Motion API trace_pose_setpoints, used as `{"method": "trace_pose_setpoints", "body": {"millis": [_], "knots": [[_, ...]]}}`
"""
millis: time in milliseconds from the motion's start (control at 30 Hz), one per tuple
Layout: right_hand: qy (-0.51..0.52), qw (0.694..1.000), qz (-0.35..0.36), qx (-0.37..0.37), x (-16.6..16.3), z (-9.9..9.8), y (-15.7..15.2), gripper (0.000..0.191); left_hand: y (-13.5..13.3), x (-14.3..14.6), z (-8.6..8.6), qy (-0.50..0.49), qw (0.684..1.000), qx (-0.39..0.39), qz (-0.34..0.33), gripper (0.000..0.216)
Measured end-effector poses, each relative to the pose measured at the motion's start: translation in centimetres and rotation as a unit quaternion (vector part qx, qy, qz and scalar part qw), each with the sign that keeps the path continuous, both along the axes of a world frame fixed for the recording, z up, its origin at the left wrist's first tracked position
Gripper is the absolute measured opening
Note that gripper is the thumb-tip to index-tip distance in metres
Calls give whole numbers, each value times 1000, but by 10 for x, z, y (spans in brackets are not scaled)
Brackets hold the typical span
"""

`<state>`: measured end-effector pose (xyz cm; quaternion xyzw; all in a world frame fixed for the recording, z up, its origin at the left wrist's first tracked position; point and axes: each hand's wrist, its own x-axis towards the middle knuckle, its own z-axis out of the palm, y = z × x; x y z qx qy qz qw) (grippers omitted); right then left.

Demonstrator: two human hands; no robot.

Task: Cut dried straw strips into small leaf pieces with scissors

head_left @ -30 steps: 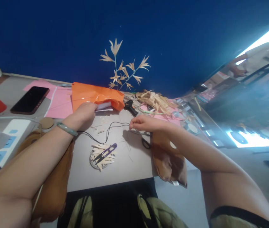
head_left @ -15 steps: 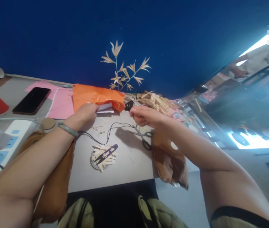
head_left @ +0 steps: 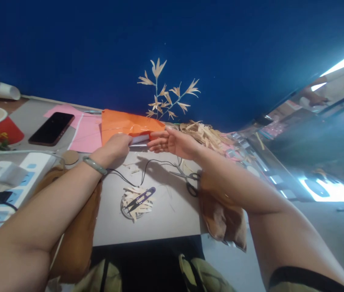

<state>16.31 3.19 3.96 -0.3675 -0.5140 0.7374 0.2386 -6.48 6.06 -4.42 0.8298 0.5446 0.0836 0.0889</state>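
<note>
My left hand (head_left: 117, 147), with a bangle on its wrist, is closed on the near edge of an orange bag (head_left: 123, 121). A white sheet (head_left: 140, 140) shows at the bag's mouth, beside its fingertips. Open and stretched out, my right hand (head_left: 174, 144) is at the bag's right end, fingers pointing left with nothing visible in them. Behind the bag stands a stem of pale dried-husk flowers (head_left: 163, 95). On the table, purple thread snips (head_left: 139, 199) lie over a small dish of pale strips (head_left: 133, 213). Scissors (head_left: 188, 178) lie below my right forearm.
Dried husks (head_left: 205, 136) are heaped behind my right wrist. To the left are a phone (head_left: 52, 129) on pink paper, a red cup (head_left: 4, 129) and a power strip (head_left: 16, 198). Black cord (head_left: 147, 164) loops across the table. A brown cushion (head_left: 223, 223) hangs over the front right edge.
My right hand has opened from a closed grip and shifted left to the bag's mouth. The black thing by its fingers is out of sight. My left hand keeps its hold.
</note>
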Motion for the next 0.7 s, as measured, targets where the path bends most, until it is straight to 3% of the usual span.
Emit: {"method": "trace_pose_setpoints", "body": {"millis": [167, 300, 400, 467, 600, 700], "knots": [[20, 999, 37, -6, -8, -11, 9, 27, 2, -1, -2, 2, 1000, 1, -9, 22], [4, 995, 82, 58, -12, -23, 15, 38, 5, -1, -3, 17, 1000, 2, -15, 25], [-56, 986, 94, 124, -19, -35, 17, 37, 7, -2, -5, 8, 1000, -5, -7, 27], [-123, 966, 110, 197, -26, -41, 17, 35, 8, -3, -6, -8, 1000, -11, -2, 26], [-234, 885, 138, 377, -39, -46, 19, 31, 9, -3, -6, -42, 999, -15, -16, 25], [-256, 866, 128, 411, -44, -45, 22, 32, 10, -3, -5, -40, 999, -25, -7, 25]]}}
